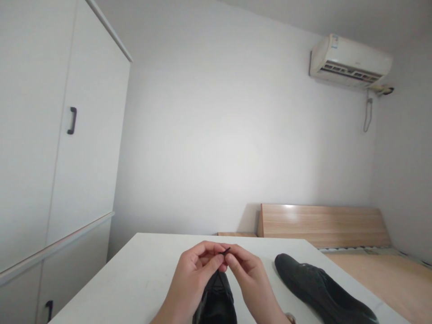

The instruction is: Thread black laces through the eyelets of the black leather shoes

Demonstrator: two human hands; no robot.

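Just above a black shoe [218, 294], my left hand [199, 267] and my right hand [245, 272] meet with thumbs and fingertips pinched together. Between them a short dark end of a black shoelace [227, 250] sticks up. The shoe stands on the white table [162, 261] with its opening toward me; my hands hide its toe, and the bottom of the view cuts off its heel. To the right of my right hand, a second black shoe [317, 283] lies on the table at a slant.
A white wardrobe [94, 135] with dark handles stands on the left. Beyond the table at the right is a bed frame with a wooden headboard [320, 225]. An air conditioner [351, 60] hangs high on the wall.
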